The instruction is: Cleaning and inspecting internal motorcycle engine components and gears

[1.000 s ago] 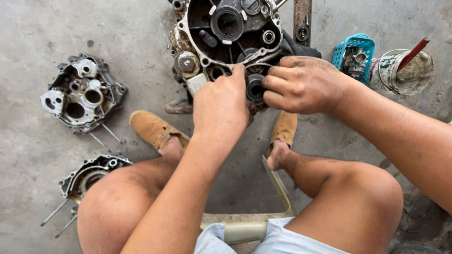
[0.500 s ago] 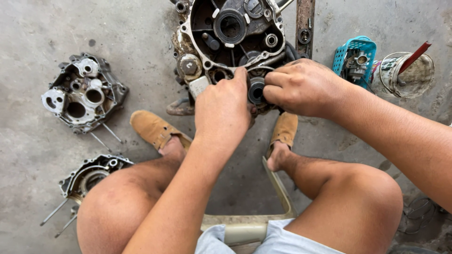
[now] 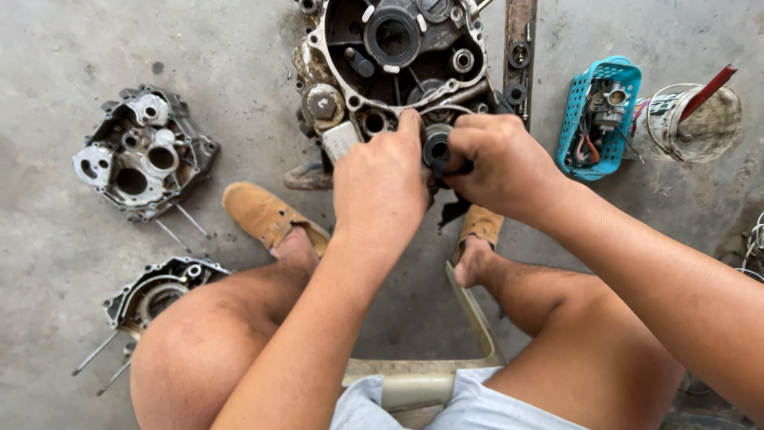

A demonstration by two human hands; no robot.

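A dirty engine crankcase (image 3: 398,56) stands on the concrete floor in front of me, its open side facing up. Both hands meet at its near edge around a black round part (image 3: 436,148). My left hand (image 3: 380,187) rests on the case rim with its fingertips touching the black part. My right hand (image 3: 497,163) is closed around that part from the right. My knees and tan shoes (image 3: 267,215) frame the case from below.
A grey crankcase half (image 3: 143,155) lies at the left, with a second cover (image 3: 155,296) and long bolts below it. A teal basket (image 3: 598,115) holding a carburettor and a dirty bucket (image 3: 691,121) with a red-handled tool sit at the right. A rusty metal bar (image 3: 519,48) stands beside the case.
Both hands have closed in tighter on the black round part at the case's near edge. My right hand has shifted slightly left over it.
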